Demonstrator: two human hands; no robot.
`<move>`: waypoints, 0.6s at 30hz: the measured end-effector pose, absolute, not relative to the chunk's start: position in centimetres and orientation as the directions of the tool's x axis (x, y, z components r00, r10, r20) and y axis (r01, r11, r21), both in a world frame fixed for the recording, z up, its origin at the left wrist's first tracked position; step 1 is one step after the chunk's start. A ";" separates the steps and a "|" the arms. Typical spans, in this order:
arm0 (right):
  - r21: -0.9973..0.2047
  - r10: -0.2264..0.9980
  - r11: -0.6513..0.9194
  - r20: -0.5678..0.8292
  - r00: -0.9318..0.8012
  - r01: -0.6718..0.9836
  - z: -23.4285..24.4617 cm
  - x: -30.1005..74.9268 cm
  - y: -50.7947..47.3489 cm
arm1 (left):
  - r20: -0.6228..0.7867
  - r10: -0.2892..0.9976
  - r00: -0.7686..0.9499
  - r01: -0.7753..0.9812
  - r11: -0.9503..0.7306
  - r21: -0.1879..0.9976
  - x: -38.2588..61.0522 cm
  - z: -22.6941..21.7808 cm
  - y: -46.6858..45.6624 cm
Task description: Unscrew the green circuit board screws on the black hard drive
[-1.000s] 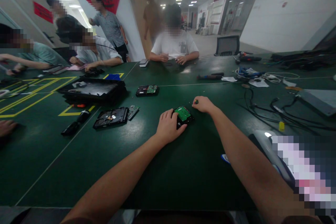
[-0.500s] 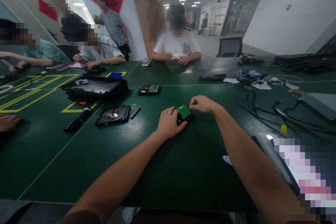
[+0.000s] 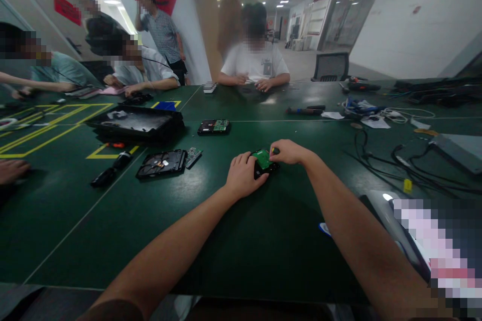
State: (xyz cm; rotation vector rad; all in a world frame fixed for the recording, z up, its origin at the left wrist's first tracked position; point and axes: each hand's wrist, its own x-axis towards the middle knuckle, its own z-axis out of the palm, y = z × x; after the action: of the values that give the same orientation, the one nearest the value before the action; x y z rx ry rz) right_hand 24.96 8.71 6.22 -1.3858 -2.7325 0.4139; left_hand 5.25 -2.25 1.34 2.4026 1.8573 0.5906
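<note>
A hard drive (image 3: 262, 159) lies on the green table with its green circuit board facing up. My left hand (image 3: 241, 176) grips it from the left, fingers over the far edge and thumb along the near side. Over the drive's right side is my right hand (image 3: 286, 152), closed around a small screwdriver (image 3: 276, 151) with a black and yellow handle. The driver's tip is too small to make out. To the left lie another hard drive (image 3: 161, 164) and a loose circuit board (image 3: 194, 157); a further drive (image 3: 214, 127) sits behind.
A black tray (image 3: 137, 125) stands at the left behind a black electric screwdriver (image 3: 111, 169). Black cables (image 3: 391, 160) and a grey metal box (image 3: 461, 153) are at the right, with a laptop-like device (image 3: 391, 230) nearer. A person in white (image 3: 254, 65) sits opposite.
My right hand has shifted slightly left with the screwdriver, further over the drive's circuit board. My left hand and the drive have stayed in place.
</note>
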 end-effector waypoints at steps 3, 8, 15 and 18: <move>-0.266 0.789 0.573 -0.078 -0.609 0.776 6.4 25.0 8.6 | 0.261 0.945 0.199 0.926 -0.268 0.267 5.3 1.3 -2.3; -0.290 0.804 0.551 -0.068 -0.591 0.783 6.8 25.4 8.6 | 0.268 0.942 0.201 0.922 -0.274 0.273 5.3 1.4 -2.3; -0.280 0.827 0.532 -0.033 -0.562 0.799 6.8 25.8 9.1 | 0.272 0.939 0.209 0.923 -0.282 0.264 5.3 1.4 -2.3; -0.271 0.815 0.551 -0.030 -0.579 0.789 6.6 25.5 9.0 | 0.266 0.941 0.209 0.924 -0.279 0.261 5.3 1.4 -2.3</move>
State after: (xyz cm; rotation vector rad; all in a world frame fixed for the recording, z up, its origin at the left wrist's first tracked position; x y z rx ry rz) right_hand 25.50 8.97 6.65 -1.3888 -2.6783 0.3906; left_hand 5.33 -2.31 1.42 2.4069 1.8581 0.5835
